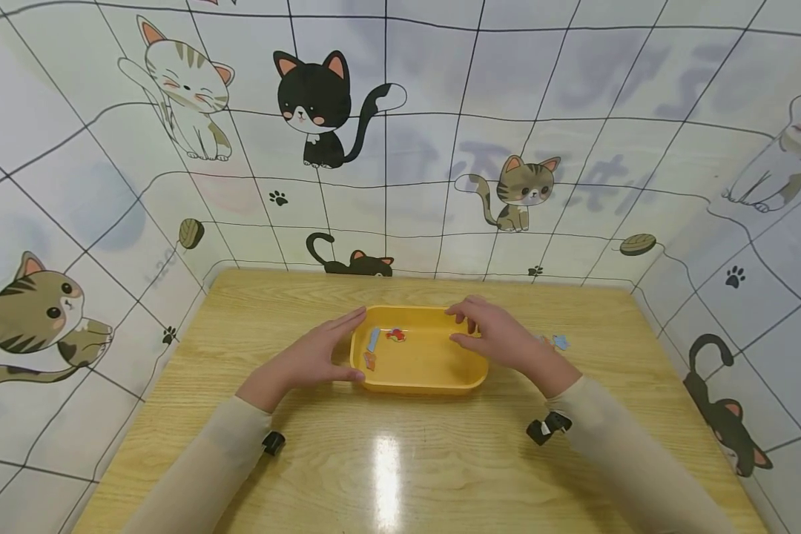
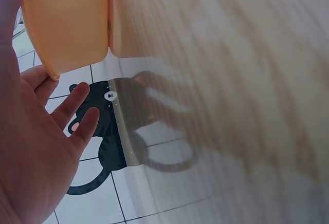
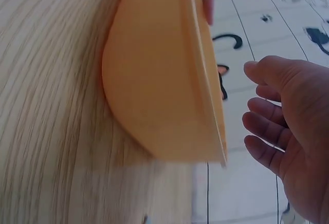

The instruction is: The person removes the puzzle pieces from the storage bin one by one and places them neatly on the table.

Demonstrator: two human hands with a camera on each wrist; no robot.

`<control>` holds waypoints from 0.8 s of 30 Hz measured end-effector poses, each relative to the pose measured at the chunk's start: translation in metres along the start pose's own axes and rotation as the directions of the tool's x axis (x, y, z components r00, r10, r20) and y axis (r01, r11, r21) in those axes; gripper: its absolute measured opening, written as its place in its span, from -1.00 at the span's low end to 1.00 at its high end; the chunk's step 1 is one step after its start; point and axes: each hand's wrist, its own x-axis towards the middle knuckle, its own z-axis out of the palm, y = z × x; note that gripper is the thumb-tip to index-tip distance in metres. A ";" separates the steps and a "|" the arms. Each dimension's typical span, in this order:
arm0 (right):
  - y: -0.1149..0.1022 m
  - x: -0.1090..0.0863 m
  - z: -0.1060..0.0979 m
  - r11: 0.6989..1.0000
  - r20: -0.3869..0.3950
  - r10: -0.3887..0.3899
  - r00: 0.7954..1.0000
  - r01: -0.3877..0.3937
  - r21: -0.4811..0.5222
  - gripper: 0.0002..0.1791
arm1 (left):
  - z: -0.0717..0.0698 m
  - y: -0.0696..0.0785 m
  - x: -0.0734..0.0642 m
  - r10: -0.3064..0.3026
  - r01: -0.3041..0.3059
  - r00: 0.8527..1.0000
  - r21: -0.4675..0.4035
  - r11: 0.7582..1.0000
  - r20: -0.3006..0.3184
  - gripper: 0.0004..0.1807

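Note:
A yellow plastic tray (image 1: 427, 363) stands on the wooden table. Inside it, toward the left end, lie a light blue strip-shaped piece (image 1: 374, 340), a small orange piece (image 1: 370, 361) and a red piece with other colours (image 1: 396, 335). My left hand (image 1: 317, 354) spans the tray's left end, thumb and fingers spread and fairly straight; fingertips touch the rim in the left wrist view. Over the tray's right end hovers my right hand (image 1: 497, 334). Its fingers are loosely bent with nothing visible between them, apart from the wall (image 3: 154, 80) in the right wrist view.
On the table (image 1: 320, 467), just beyond my right wrist, lie a light blue piece (image 1: 561, 341) and a partly hidden orange piece (image 1: 546, 341). A wall covering (image 1: 427, 148) printed with cats and grid lines rises behind the table and on both sides.

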 end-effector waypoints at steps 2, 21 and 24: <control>-0.008 0.011 0.007 1.000 0.038 -0.006 0.999 0.006 -0.003 -0.56 | 0.000 0.001 0.000 0.003 -0.003 1.000 0.000 1.000 0.000 0.34; -0.042 0.072 0.065 0.994 0.285 -0.106 0.953 0.105 0.022 -0.47 | -0.001 0.000 0.000 0.016 -0.016 1.000 -0.018 1.000 0.000 0.33; -0.040 0.079 0.075 0.993 0.305 -0.121 0.945 0.116 0.035 -0.46 | -0.001 -0.001 0.001 0.025 -0.025 1.000 -0.019 0.999 0.000 0.32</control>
